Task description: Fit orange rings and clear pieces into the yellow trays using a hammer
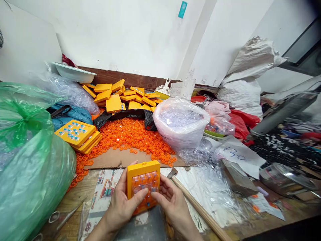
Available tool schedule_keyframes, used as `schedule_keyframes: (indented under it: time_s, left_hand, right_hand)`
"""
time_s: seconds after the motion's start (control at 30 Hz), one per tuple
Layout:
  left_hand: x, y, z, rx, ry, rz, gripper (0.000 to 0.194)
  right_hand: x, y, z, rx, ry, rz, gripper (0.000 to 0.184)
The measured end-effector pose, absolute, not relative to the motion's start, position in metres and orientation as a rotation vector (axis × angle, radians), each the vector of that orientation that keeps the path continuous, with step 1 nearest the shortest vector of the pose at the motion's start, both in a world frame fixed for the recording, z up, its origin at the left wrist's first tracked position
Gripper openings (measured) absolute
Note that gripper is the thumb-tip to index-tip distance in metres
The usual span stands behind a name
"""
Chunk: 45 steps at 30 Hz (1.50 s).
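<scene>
Your yellow case (144, 179) looks like smooth plastic with a slight sheen; the rings (125, 134) before you look like glossy plastic. You have a thin, shiny plastic bag (42, 174), a smooth wooden hammer handle (198, 206), a shiny metal pot (284, 179).

Counted 1 L hand (120, 203) & 1 R hand (173, 198) w/ 1 yellow plastic grid case (143, 165). At back approx. 15+ piled yellow cases (113, 103), on L at least 3 stacked yellow cases (86, 131), some hidden. Orange plastic rings (125, 134): hundreds, too many for exact qty. Also 1 ea.: wooden-handled hammer (195, 203), pr. of scissors (65, 219), green plastic bag (47, 174), white basin (74, 74), yellow-bristled hand brush (163, 89), teal wall tag (182, 9).
</scene>
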State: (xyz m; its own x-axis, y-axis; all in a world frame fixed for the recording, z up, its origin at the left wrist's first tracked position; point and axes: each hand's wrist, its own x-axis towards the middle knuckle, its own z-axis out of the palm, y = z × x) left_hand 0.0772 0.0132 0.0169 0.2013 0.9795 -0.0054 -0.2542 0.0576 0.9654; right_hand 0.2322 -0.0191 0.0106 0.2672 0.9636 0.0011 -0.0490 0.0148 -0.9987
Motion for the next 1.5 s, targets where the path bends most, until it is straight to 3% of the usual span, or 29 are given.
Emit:
schedule_keyframes:
  time_s: [0.23, 0.47, 1.0, 1.5]
  left_hand:
    - [0.08, 0.013, 0.017, 1.012, 0.866, 1.128, 0.078]
    - [0.084, 0.009, 0.021, 0.908, 0.844, 1.128, 0.079]
    - [0.078, 0.004, 0.031, 0.983, 0.895, 1.151, 0.076]
    - [0.079, 0.004, 0.024, 1.086, 0.905, 1.166, 0.07]
  right_hand:
    - [0.229, -0.02, 0.016, -1.191, -0.969, 1.154, 0.039]
    - [0.24, -0.017, 0.016, -1.178, -0.956, 1.252, 0.048]
    - [0.239, -0.025, 0.022, -1.123, -1.01, 1.249, 0.045]
    - [0.23, -0.029, 0.006, -1.171, -1.111, 1.041, 0.036]
